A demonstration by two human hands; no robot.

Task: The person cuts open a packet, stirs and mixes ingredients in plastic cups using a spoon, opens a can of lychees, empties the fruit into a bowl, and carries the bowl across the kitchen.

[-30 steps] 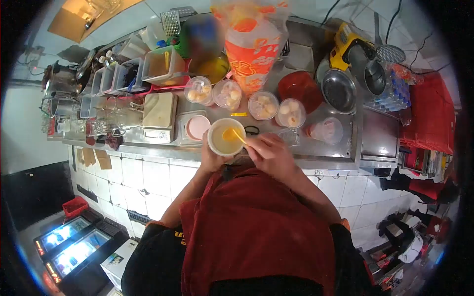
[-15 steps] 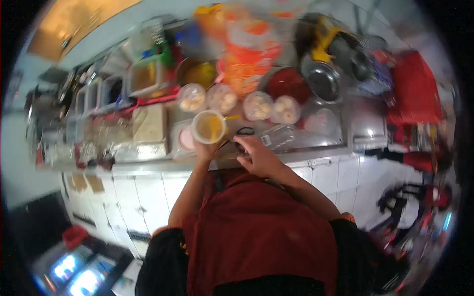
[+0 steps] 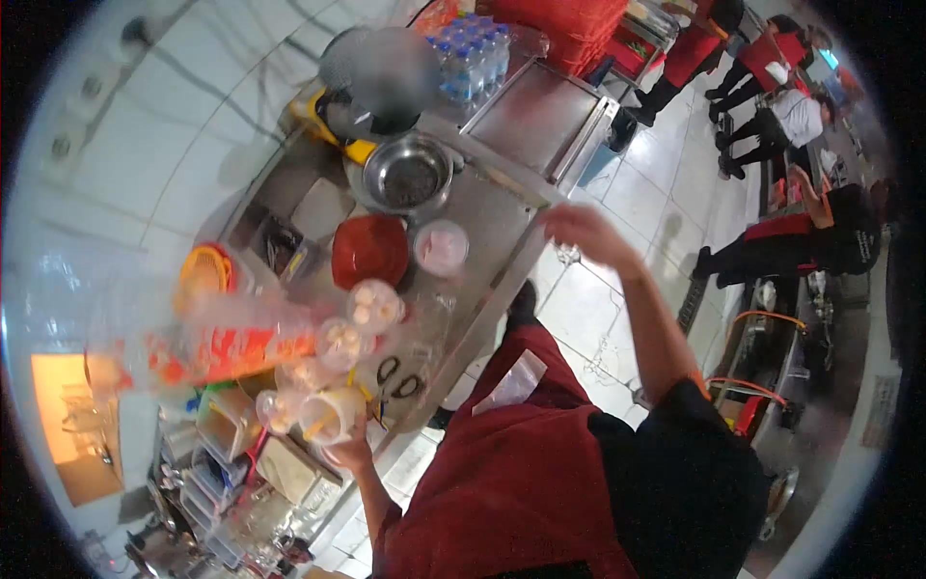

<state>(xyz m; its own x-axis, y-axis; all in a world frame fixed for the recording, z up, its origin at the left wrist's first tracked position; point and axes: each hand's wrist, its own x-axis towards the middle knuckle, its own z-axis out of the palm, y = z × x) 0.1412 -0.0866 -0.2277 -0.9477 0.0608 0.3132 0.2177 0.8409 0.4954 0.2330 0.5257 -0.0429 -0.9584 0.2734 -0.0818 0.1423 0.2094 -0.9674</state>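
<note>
My left hand [image 3: 353,447] is wrapped round a white tub [image 3: 331,416] over the counter, and a yellow utensil leans inside it. Beside the tub stand clear cups of pale round pieces, one [image 3: 374,307] nearer the red bowl [image 3: 370,252]. Black-handled scissors [image 3: 397,377] lie on the counter to the right of the tub. My right hand [image 3: 585,232] is raised past the counter's edge, blurred, its fingers stretched out with nothing visible in them. The cup with pink contents [image 3: 441,248] is the nearest item to its left.
A metal bowl [image 3: 408,175] and bottled water [image 3: 470,60] stand toward the back. An orange-printed plastic bag [image 3: 231,345] lies across the left side. Several people [image 3: 810,232] are at the right, apart from my hands. Plastic containers [image 3: 228,422] stand lower left.
The view has swung to the right and tilted. My right hand has left the tub and moved out past the counter's edge. My left hand still holds the tub with the yellow utensil in it.
</note>
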